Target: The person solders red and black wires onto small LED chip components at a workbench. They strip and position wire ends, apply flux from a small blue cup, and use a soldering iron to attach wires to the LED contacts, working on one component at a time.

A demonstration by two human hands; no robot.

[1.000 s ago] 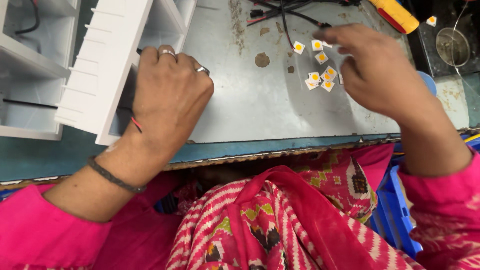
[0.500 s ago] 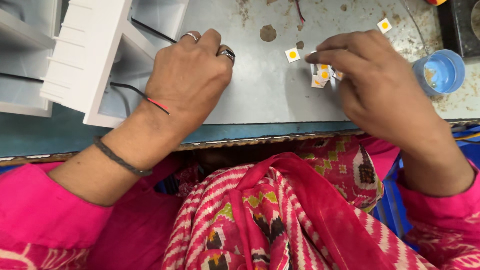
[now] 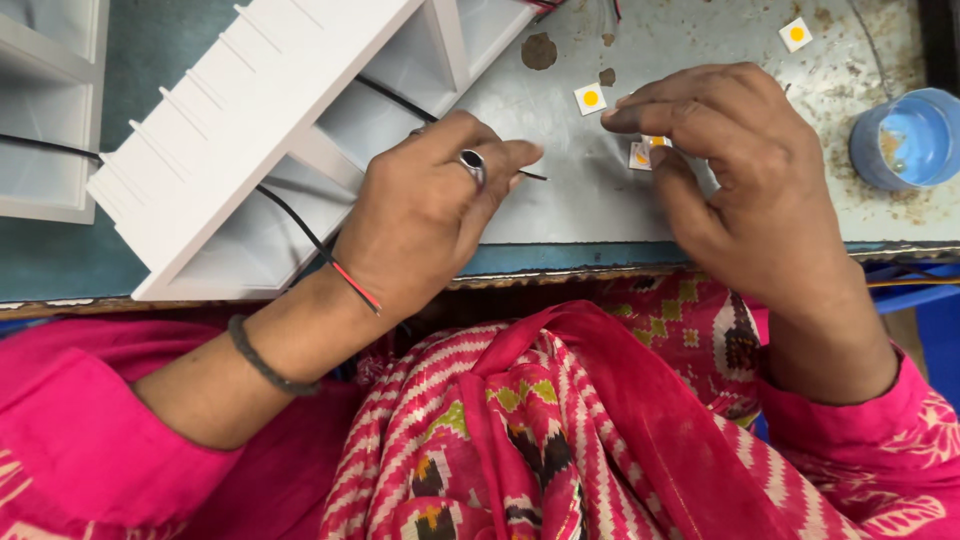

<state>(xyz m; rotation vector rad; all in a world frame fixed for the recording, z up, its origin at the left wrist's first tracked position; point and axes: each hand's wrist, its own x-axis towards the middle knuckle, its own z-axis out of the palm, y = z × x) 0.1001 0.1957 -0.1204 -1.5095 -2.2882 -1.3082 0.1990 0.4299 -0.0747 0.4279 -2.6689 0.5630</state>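
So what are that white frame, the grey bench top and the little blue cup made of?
White frame: likely moulded plastic, matte, with even ribs. Bench top: looks like sheet metal, dull grey, scratched and stained. Blue cup: probably translucent plastic, since light shows through its wall.

A worn grey metal worktop (image 3: 700, 215), stained and scratched, fills the upper right of the frame, with a teal surface (image 3: 60, 255) at left and blue furniture (image 3: 915, 295) at the right edge.

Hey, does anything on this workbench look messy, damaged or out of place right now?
Yes. The grey metal sheet is stained, with brown blotches near its top edge. One white square chip lies apart, far from those under the right hand.
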